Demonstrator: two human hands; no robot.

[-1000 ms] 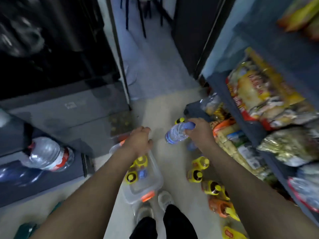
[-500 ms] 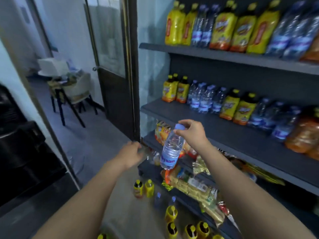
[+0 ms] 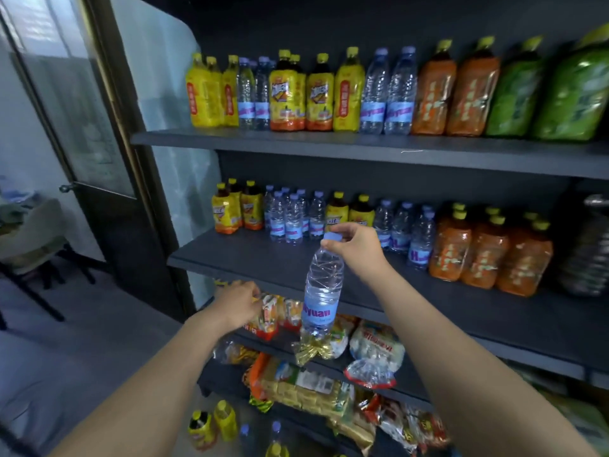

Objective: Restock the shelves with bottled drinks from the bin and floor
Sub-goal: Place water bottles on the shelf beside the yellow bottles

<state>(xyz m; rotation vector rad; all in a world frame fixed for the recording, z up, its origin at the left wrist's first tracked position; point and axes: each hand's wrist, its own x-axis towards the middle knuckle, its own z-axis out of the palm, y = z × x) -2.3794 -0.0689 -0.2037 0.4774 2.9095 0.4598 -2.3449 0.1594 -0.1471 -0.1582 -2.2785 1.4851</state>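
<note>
While held by cap, 1 water bottle (image 3: 322, 291), right hand (image 3: 354, 244)

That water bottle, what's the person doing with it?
The right hand holds a water bottle by its blue cap, hanging in front of the middle shelf, where more water bottles stand. It isn't on the shelf yet. The left hand is lower, empty, by the snack packets. More bottles wait on the floor.

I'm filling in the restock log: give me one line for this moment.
right hand: holds water bottle by cap | left hand: empty, near snack packs | middle shelf: bottle not placed
</note>
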